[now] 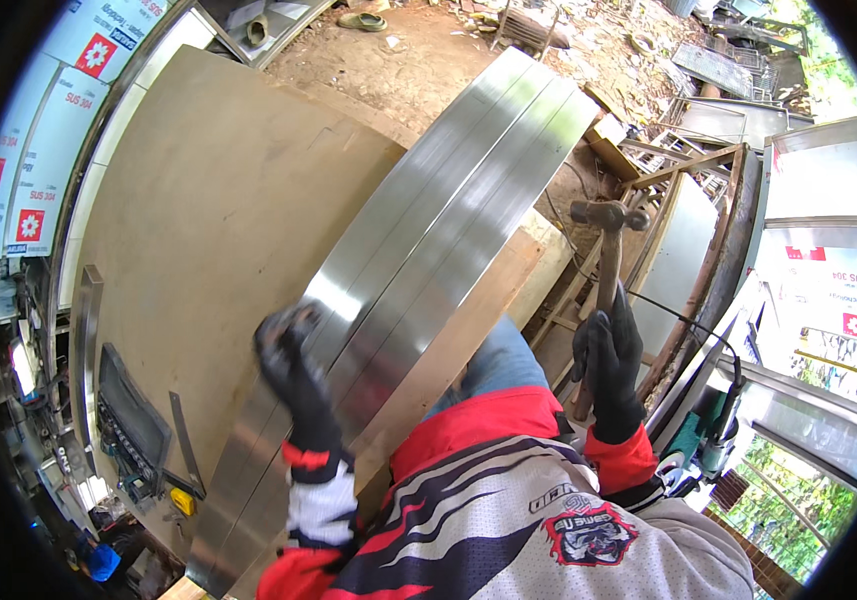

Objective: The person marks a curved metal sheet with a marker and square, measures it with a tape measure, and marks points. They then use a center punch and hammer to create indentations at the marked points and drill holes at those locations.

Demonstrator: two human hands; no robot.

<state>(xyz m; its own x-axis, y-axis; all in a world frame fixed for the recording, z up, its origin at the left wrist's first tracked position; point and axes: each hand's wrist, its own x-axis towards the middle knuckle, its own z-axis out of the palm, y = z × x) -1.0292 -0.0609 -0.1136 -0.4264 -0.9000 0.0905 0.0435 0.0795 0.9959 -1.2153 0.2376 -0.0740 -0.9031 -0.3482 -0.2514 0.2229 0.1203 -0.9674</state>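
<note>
My right hand (610,362), in a black glove, is closed round the wooden handle of a hammer (608,215). The hammer stands head up, to the right of the bench and apart from the metal. Long, shiny folded metal sheets (428,235) lie side by side along the bench edge, with lengthwise lines and a dark seam between them. Over their left edge is my left hand (293,345), also gloved in black with bare fingertips showing. Its fingers look bent but are smeared by motion, and whether it touches the metal I cannot tell.
The wide wooden bench top (238,190) carries a black-framed case (133,415), a flat metal bar (186,445) and a yellow tape measure (182,501). To the right stand a wooden frame (688,250) and a green power tool (693,440) with a black cable.
</note>
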